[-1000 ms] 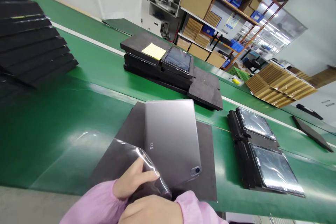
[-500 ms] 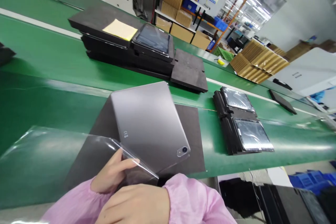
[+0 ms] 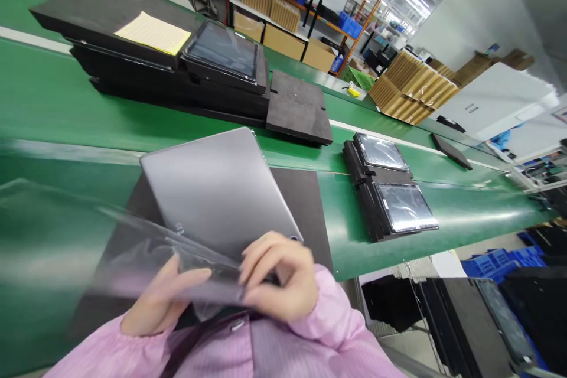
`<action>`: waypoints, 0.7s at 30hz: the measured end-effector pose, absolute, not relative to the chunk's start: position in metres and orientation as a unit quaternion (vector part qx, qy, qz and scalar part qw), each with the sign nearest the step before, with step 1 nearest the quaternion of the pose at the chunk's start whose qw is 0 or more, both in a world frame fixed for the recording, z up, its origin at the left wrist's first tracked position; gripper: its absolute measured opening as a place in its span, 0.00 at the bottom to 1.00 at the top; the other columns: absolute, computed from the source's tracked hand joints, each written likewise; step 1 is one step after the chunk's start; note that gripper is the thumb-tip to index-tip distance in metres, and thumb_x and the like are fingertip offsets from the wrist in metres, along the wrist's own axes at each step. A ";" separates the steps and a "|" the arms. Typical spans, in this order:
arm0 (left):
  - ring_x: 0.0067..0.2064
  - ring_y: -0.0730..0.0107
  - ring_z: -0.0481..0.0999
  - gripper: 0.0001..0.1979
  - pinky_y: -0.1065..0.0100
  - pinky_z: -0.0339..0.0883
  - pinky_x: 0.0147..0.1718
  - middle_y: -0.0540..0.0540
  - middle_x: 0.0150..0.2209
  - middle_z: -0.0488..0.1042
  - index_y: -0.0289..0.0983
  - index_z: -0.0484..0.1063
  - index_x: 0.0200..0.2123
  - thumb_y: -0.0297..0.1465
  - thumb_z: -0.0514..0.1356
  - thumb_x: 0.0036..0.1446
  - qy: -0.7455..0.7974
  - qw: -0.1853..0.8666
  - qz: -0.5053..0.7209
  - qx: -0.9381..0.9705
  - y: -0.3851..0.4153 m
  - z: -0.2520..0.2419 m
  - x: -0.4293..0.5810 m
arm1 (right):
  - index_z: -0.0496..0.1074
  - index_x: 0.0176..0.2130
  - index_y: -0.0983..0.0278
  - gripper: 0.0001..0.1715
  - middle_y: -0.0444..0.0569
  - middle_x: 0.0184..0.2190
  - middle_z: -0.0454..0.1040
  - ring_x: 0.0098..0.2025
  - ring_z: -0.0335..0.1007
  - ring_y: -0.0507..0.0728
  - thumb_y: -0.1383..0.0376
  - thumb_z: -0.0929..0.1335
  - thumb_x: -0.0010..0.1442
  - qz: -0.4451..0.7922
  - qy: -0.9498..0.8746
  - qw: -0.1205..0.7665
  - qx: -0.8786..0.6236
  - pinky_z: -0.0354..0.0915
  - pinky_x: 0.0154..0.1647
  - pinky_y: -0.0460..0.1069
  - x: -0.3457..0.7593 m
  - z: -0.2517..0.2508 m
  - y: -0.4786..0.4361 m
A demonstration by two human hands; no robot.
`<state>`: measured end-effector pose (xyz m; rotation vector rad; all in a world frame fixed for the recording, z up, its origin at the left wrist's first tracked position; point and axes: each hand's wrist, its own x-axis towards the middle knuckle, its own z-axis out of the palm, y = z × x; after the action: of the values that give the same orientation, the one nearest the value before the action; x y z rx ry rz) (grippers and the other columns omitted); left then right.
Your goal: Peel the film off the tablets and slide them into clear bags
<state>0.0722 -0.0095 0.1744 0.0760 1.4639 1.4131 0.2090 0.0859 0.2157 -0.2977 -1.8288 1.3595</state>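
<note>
A grey tablet [image 3: 217,189] lies back side up on a dark foam mat [image 3: 308,207], turned at an angle to it. A clear plastic film [image 3: 133,251] stretches across its near side, blurred by motion. My left hand [image 3: 166,292] grips the film along its near edge, thumb and fingers pressed on it. At the film's right end, my right hand [image 3: 283,277] pinches it between thumb and fingers. That hand covers the tablet's near right corner and most of its camera.
Behind the tablet stands a stack of black foam [image 3: 168,85] with a yellow note [image 3: 153,32] and a dark-screened tablet [image 3: 224,50] on top. To the right, film-covered tablets [image 3: 405,207] rest on black foam trays. The green bench's front edge runs below them.
My right hand has come up from the lower edge to the film's right end and closed on it. The film has shifted with my left hand. The camera view has shifted too.
</note>
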 end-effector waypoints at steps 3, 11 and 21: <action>0.41 0.52 0.81 0.22 0.64 0.76 0.36 0.47 0.32 0.83 0.40 0.76 0.34 0.30 0.71 0.29 0.582 0.540 0.608 0.012 -0.008 0.173 0.074 | 0.71 0.28 0.60 0.13 0.46 0.26 0.75 0.31 0.74 0.55 0.56 0.71 0.59 0.510 -0.647 0.488 -0.287 0.72 0.35 0.51 0.235 0.218 0.109; 0.43 0.51 0.82 0.23 0.65 0.76 0.37 0.44 0.36 0.84 0.39 0.77 0.35 0.32 0.73 0.28 0.574 0.541 0.614 0.021 -0.006 0.180 0.076 | 0.75 0.46 0.63 0.24 0.48 0.37 0.78 0.37 0.72 0.56 0.62 0.74 0.47 0.552 -0.627 0.356 -0.418 0.70 0.39 0.50 0.255 0.176 0.109; 0.34 0.55 0.82 0.29 0.65 0.76 0.32 0.45 0.30 0.83 0.37 0.75 0.32 0.40 0.76 0.22 0.615 0.531 0.582 0.032 -0.007 0.184 0.073 | 0.75 0.42 0.66 0.23 0.52 0.33 0.80 0.34 0.77 0.59 0.50 0.66 0.60 0.440 -0.570 0.494 -0.487 0.73 0.36 0.51 0.267 0.170 0.104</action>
<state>0.0732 -0.0071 0.1844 0.0765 1.4673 1.3884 0.2672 0.1036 0.1698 -1.1815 -1.3823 1.0673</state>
